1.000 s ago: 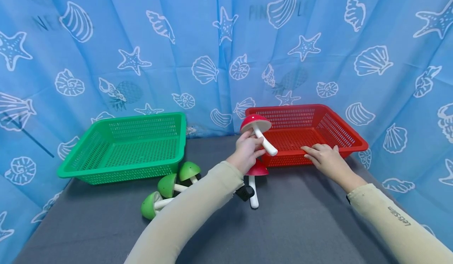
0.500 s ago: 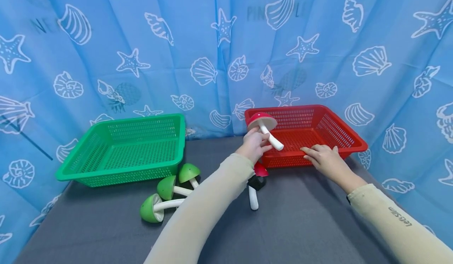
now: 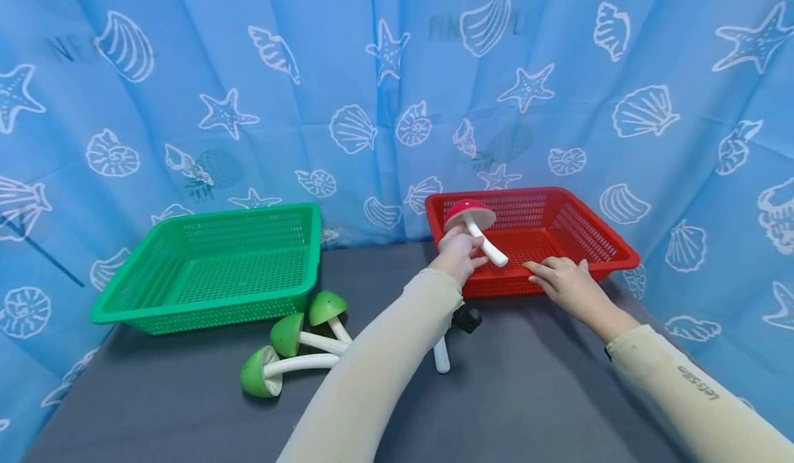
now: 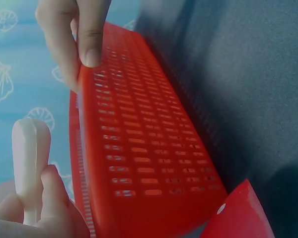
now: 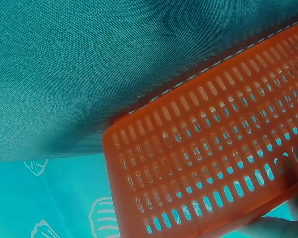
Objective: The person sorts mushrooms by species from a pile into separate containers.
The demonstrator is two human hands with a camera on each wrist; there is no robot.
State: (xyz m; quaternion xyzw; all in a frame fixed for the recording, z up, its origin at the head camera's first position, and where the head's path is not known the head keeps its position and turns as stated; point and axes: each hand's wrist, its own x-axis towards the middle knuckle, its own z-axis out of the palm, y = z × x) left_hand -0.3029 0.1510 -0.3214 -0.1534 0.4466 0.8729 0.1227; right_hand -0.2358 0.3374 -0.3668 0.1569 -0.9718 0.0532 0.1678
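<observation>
In the head view my left hand (image 3: pixel 460 255) holds a red toy mushroom (image 3: pixel 469 214) by its white stem, cap up and tilted, over the near left edge of the red basket (image 3: pixel 505 285). The stem's end (image 4: pixel 32 148) points up in the left wrist view. My right hand (image 3: pixel 573 294) grips the basket's front rim, its thumb (image 4: pixel 92 55) on the outer side. Below my left wrist lies a second red mushroom; its white stem (image 3: pixel 441 356) shows in the head view, its cap (image 4: pixel 241 215) in the left wrist view.
A green basket (image 3: pixel 217 317) stands at the left. Beside its near right corner lie a front green mushroom (image 3: pixel 256 373), a middle one (image 3: pixel 287 335) and a back one (image 3: pixel 326 307). Grey cloth (image 3: pixel 527 387) covers the table; a blue shell-print curtain (image 3: pixel 372 56) hangs behind.
My left hand has carried the red mushroom rightward, from beside the red basket to over its left edge. My right hand stays on the rim. The view has shifted slightly.
</observation>
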